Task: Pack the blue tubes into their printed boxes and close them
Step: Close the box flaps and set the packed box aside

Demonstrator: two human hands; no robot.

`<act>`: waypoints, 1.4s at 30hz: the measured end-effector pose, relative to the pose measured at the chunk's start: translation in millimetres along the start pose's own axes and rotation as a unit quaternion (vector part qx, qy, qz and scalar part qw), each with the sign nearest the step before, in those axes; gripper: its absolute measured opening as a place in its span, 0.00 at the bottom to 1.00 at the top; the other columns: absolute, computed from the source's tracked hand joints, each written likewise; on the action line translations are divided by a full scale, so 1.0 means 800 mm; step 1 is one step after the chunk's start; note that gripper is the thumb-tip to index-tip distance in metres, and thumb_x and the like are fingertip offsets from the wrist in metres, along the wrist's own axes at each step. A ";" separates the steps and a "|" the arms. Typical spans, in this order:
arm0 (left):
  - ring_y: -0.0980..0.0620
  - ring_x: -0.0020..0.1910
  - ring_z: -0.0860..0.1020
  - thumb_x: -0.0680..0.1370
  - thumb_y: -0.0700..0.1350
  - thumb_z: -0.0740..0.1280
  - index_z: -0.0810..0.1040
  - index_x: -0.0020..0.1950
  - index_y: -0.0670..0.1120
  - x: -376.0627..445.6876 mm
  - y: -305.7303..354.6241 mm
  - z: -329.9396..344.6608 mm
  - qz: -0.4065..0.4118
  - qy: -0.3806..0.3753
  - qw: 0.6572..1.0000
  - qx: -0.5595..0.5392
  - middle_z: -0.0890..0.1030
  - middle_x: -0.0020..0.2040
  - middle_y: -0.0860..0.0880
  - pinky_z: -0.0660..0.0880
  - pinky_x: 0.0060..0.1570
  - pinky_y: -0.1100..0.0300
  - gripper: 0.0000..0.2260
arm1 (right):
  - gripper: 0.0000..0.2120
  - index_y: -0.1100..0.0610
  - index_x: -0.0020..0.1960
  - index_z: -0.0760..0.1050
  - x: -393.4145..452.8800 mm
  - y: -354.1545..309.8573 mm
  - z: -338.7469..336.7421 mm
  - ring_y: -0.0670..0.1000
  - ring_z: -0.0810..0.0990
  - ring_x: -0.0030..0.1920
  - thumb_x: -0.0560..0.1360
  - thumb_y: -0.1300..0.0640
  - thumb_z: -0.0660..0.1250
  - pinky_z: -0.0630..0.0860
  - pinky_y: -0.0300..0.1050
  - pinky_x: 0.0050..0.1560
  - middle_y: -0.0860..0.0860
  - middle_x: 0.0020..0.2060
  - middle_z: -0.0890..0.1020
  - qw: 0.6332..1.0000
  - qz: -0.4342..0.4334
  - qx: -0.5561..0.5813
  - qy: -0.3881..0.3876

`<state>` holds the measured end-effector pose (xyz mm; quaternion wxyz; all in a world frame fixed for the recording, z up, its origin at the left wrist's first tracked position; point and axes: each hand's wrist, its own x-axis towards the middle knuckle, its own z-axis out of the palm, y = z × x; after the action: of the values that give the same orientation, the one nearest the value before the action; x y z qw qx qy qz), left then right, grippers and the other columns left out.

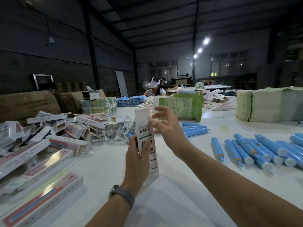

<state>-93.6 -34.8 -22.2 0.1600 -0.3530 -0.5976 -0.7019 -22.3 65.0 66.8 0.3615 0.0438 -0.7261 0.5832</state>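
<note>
My left hand [136, 158] grips a long printed box [146, 133] upright above the white table [105, 161], its barcode side facing me. The box's top flap stands open. My right hand [165, 126] is at the box's upper end, thumb and fingers touching its edge near the opening. A bit of blue shows inside the opening. Several loose blue tubes [262, 151] lie on the table at the right, and a few more blue tubes [195, 130] lie behind my right hand.
Closed printed boxes [37, 164] pile up at the left, with open boxes and plastic-wrapped items [113, 130] behind them. Green paper stacks [182, 104] and a tall leaflet stack [268, 104] stand at the back. Two people with headsets [154, 89] sit far across the table.
</note>
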 end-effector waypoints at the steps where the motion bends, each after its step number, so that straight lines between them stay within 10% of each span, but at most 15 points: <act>1: 0.57 0.43 0.83 0.75 0.59 0.65 0.72 0.52 0.63 0.000 0.002 -0.001 -0.001 -0.005 1.000 -0.006 0.83 0.47 0.58 0.77 0.38 0.65 0.07 | 0.17 0.50 0.64 0.68 -0.002 0.004 0.001 0.54 0.81 0.52 0.78 0.60 0.68 0.82 0.47 0.48 0.53 0.54 0.77 0.999 0.017 0.014 -0.028; 10: 0.53 0.49 0.84 0.79 0.53 0.63 0.64 0.68 0.68 0.003 0.020 -0.005 0.042 -0.002 0.999 -0.023 0.83 0.54 0.60 0.82 0.45 0.52 0.20 | 0.21 0.46 0.62 0.66 -0.012 0.019 0.008 0.51 0.82 0.45 0.77 0.64 0.69 0.82 0.47 0.47 0.52 0.50 0.81 0.998 -0.008 0.042 -0.050; 13: 0.59 0.45 0.83 0.80 0.58 0.57 0.65 0.66 0.74 0.005 0.025 -0.008 0.058 0.010 0.998 -0.004 0.82 0.51 0.65 0.80 0.40 0.63 0.16 | 0.20 0.43 0.59 0.67 -0.013 0.023 0.009 0.50 0.81 0.45 0.77 0.63 0.69 0.82 0.47 0.46 0.50 0.49 0.82 0.998 -0.032 0.037 -0.048; 31: 0.42 0.41 0.83 0.80 0.52 0.58 0.70 0.59 0.68 0.017 0.038 -0.018 0.026 -0.032 0.999 0.019 0.84 0.46 0.51 0.79 0.42 0.34 0.11 | 0.13 0.48 0.57 0.71 -0.009 0.039 0.006 0.54 0.81 0.44 0.78 0.62 0.68 0.83 0.52 0.45 0.54 0.51 0.82 0.997 -0.060 0.016 -0.049; 42: 0.47 0.40 0.83 0.81 0.52 0.58 0.68 0.58 0.68 0.018 0.038 -0.017 0.047 -0.036 0.998 0.029 0.84 0.47 0.53 0.80 0.42 0.38 0.10 | 0.08 0.50 0.53 0.72 -0.007 0.038 0.003 0.64 0.80 0.49 0.78 0.61 0.68 0.81 0.59 0.49 0.54 0.51 0.80 0.996 -0.068 -0.002 -0.055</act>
<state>-88.2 -51.7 9.0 0.1814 -0.4012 -0.6056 -0.6629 -33.9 70.5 38.4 0.3596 0.1243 -0.7415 0.5526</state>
